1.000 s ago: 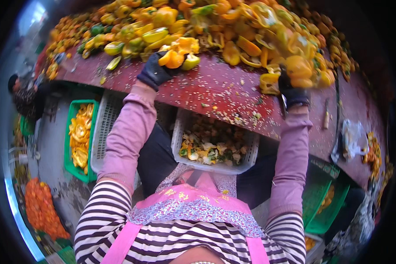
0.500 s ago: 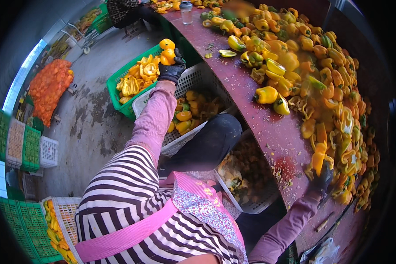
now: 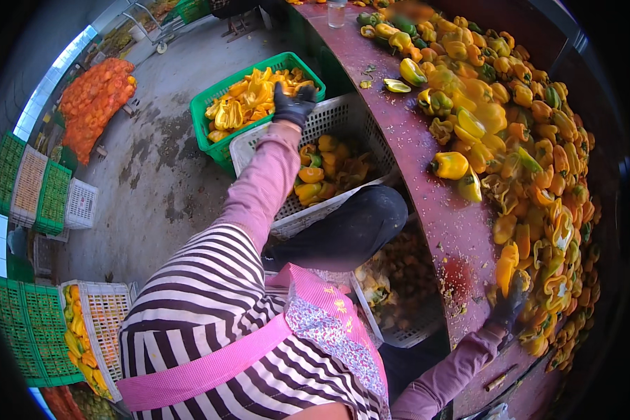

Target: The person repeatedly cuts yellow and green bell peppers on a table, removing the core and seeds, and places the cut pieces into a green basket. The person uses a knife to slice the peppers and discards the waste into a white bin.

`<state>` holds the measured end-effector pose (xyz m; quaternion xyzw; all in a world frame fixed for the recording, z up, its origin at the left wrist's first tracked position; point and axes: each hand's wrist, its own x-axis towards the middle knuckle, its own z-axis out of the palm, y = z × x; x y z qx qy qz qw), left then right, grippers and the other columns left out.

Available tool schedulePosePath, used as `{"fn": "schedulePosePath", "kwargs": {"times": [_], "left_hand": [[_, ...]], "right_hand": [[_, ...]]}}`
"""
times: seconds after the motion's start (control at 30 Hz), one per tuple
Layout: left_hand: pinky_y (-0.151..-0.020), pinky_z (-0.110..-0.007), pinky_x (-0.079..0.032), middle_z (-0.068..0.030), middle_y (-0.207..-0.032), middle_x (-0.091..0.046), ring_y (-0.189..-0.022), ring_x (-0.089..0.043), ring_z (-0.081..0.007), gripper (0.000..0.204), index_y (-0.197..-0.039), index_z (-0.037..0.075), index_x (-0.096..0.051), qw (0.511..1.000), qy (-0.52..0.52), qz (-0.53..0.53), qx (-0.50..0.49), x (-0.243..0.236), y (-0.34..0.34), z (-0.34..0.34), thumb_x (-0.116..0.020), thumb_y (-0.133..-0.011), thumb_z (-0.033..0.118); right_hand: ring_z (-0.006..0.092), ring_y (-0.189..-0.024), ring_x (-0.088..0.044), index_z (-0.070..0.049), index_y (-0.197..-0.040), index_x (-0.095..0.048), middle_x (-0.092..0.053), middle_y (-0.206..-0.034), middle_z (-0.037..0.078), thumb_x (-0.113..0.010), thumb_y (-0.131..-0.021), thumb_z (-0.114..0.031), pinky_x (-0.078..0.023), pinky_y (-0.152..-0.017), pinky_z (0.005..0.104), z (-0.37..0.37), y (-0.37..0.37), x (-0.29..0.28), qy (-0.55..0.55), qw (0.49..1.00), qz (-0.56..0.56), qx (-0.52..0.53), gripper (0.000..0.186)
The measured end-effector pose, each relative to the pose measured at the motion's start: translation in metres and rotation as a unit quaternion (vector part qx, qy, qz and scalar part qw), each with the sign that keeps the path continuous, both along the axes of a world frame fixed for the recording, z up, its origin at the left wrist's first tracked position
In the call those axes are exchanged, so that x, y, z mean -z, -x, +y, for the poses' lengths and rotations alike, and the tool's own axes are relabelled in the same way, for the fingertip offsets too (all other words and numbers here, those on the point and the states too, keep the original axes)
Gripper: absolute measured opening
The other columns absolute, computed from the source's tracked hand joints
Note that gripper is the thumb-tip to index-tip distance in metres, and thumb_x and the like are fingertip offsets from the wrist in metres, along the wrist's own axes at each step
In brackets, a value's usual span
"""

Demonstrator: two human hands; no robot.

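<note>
My left hand (image 3: 294,105), in a black glove, is over the near right corner of a green crate (image 3: 201,115) of cut yellow-orange peppers (image 3: 248,101). Its fingers are spread and nothing shows in them. On the right, my gloved right hand (image 3: 512,299) rests low at the pile's edge on the dark red table (image 3: 416,203). Its fingers are curled round a small pale yellow piece too unclear to name. An orange pepper (image 3: 507,267) lies against those fingertips; whether they grip it I cannot tell.
A large heap of peppers (image 3: 539,168) covers the table's right side. Below the table edge stand a white crate (image 3: 241,150) with peppers and another bin (image 3: 371,308) of scraps. An orange net sack (image 3: 94,105) and stacked crates (image 3: 52,199) stand left. A clear jar (image 3: 336,14) is far off.
My left hand has let go of the two orange peppers it held above the green crate, and its fingers have opened. The whole view has shifted slightly; my right hand stays by the heap.
</note>
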<state>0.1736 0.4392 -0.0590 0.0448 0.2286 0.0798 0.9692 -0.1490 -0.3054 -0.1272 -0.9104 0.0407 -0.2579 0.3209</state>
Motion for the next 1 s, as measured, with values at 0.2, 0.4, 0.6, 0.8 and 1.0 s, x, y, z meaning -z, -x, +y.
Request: {"fn": "schedulePosePath", "kwargs": {"times": [0.2,0.4,0.6,0.8,1.0], "left_hand": [[-0.091,-0.042,-0.053,-0.0093,-0.131,-0.059,-0.110,-0.062,-0.0210,0.051,-0.139,0.011,-0.042,0.710,-0.299,-0.376,0.515,-0.046,0.147,-0.357,-0.061,-0.094,0.026],[-0.089,-0.036,-0.054,-0.0095,-0.117,-0.060,-0.105,-0.061,-0.0202,0.070,-0.139,0.011,-0.032,0.737,-0.253,-0.438,0.449,-0.001,0.202,-0.503,-0.075,-0.084,0.003],[-0.080,-0.032,-0.060,-0.0076,-0.118,-0.062,-0.100,-0.066,-0.0190,0.048,-0.134,0.007,-0.050,0.745,-0.281,-0.352,0.493,-0.021,0.182,-0.466,-0.067,-0.089,0.000],[-0.068,-0.034,-0.060,-0.0112,-0.106,-0.067,-0.086,-0.071,-0.0246,0.031,-0.122,0.004,-0.056,0.688,-0.274,-0.340,0.579,-0.012,0.154,-0.457,-0.064,-0.092,0.006],[-0.087,-0.035,-0.055,-0.0106,-0.116,-0.066,-0.099,-0.068,-0.0254,0.062,-0.141,0.002,-0.046,0.611,-0.514,-0.499,0.336,-0.046,0.146,-0.451,-0.070,-0.084,0.004]], "right_hand": [[0.0317,-0.125,-0.051,-0.006,-0.138,-0.050,-0.051,-0.137,0.016,-0.073,-0.073,0.007,-0.046,-0.101,0.0407,0.047,-0.013,-0.031,0.166,0.981,-0.099,0.015,0.070],[0.0181,-0.095,-0.064,-0.004,-0.133,-0.046,-0.062,-0.111,0.009,-0.062,-0.097,-0.020,-0.054,-0.085,0.0303,0.135,-0.030,-0.041,-0.445,0.886,-0.132,0.005,0.043],[0.0131,-0.068,-0.063,-0.004,-0.127,-0.055,-0.064,-0.098,0.006,-0.066,-0.093,-0.026,-0.048,-0.051,0.0227,0.164,-0.017,-0.116,-0.432,0.901,-0.017,0.028,0.043],[0.0087,-0.044,-0.044,-0.003,-0.132,-0.054,-0.064,-0.076,0.006,-0.053,-0.097,-0.046,-0.035,-0.043,0.0219,0.143,-0.005,-0.113,-0.765,0.586,-0.039,-0.265,0.055],[0.0179,-0.089,-0.067,0.000,-0.135,-0.051,-0.068,-0.109,0.015,-0.055,-0.099,-0.041,-0.053,-0.074,0.0274,0.128,0.025,-0.135,-0.414,0.853,0.209,-0.239,0.055]]}}
